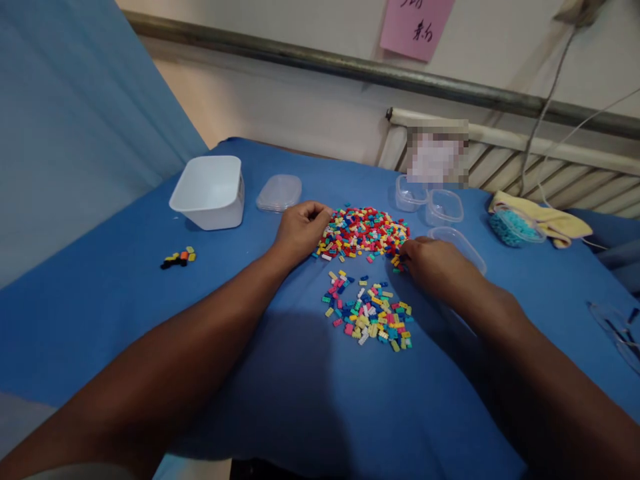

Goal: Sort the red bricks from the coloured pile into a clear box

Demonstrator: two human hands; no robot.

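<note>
Flanking the brick pile (367, 230): in the head view, your left hand (300, 232) and right hand (434, 263) rest at its two sides.
Left hand: your thumb and forefinger are drawn together at the pile's left edge; you cannot tell whether a brick is pinched between them.
Right hand: your fingers curl down at the pile's right edge, but their tips are partly hidden, so what they grip, if anything, cannot be told.
Brick pile: red, yellow, blue, green and white, heaped between your hands on the blue cloth (295, 400).
Loose bricks (375, 313): spread nearer to you, just below the pile.
White tub (220, 219): upright on your left, with clear lids (279, 192) between it and your left hand.
Clear containers (444, 217): two, beyond your right hand.
Yellow cloth (555, 217): farther right, touching a tub of turquoise pieces (507, 225).
</note>
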